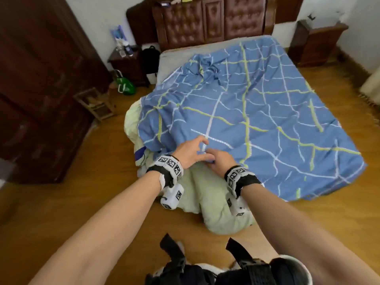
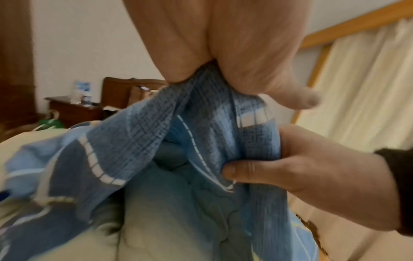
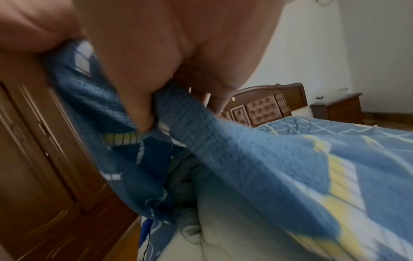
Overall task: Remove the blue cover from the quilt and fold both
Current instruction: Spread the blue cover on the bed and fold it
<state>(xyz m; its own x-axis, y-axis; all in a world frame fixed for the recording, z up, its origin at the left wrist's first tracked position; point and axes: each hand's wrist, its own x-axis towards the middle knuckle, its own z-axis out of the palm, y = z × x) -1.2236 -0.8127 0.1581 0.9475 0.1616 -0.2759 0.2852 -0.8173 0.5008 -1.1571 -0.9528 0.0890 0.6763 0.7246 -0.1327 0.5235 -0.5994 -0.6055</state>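
**Both hands pinching the cover's open edge, quilt poking out at the foot of the bed**

Biggest thing first: the bed (image 1: 176,53) fills most of the head view, headboard (image 1: 207,21) up at 12 o'clock. The blue cover (image 1: 257,112), with white and yellow-green lines, is spread over nearly all of it, bunched into wrinkles around 11 o'clock and flat toward 3 o'clock.

The pale green quilt (image 1: 207,204) is partly out of it. It spills from the cover's near edge at about 6 o'clock and hangs down toward the wood floor (image 1: 98,202), and more of it bulges out at the cover's 9 o'clock side.

A dark wardrobe (image 1: 41,89) stands at 9 o'clock, a nightstand (image 1: 127,62) at 11 o'clock with a green bag (image 1: 125,86) by it, and another nightstand (image 1: 316,44) at 1 o'clock.

Now the hands, meeting right at the cover's near edge, almost touching each other. The left hand (image 1: 190,150) has its fingers curled round a gathered fold of the blue fabric, clear in the left wrist view. The right hand (image 1: 220,159) is just beside it at 4 o'clock, thumb (image 2: 245,170) and fingers clamped on the same edge. The cover gapes open under them, with the quilt visible inside.
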